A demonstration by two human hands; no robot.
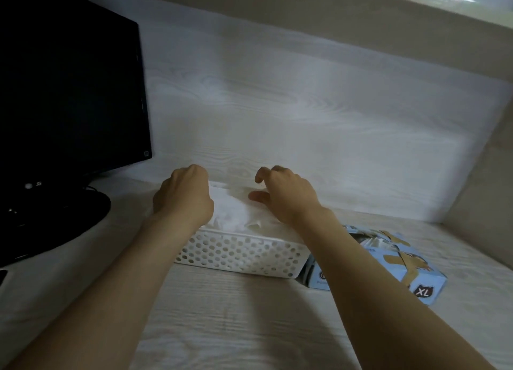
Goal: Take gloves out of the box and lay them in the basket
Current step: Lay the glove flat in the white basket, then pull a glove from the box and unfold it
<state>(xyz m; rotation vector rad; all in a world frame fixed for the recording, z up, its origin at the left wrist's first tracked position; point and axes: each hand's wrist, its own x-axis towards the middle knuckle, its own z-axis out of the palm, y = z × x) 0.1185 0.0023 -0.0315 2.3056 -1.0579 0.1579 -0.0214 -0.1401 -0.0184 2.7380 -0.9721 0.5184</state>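
The white gloves point(233, 217) lie in the perforated basket point(238, 254), with the glove box point(416, 275) just beside it. Our left hand point(183, 197) curls over them; whether it grips, we cannot tell. Our right hand point(283, 194) hovers released. Lifting away may drag a clinging glove out.

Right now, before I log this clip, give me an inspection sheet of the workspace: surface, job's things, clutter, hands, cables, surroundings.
Surface: white wood-grain desk.
Job's things: white perforated basket holds white gloves; blue glove box marked XL lies by its right end, opened.
Clutter: black monitor on its stand, at the left.
Hands: left hand knuckles up, fingers curled down onto the gloves, grip hidden; right hand over the gloves, fingers loosely curled, holding nothing.
Cables: what looks like a thin dark cable behind the monitor stand.
Surroundings: white wood-grain back panel; beige side wall at the right.
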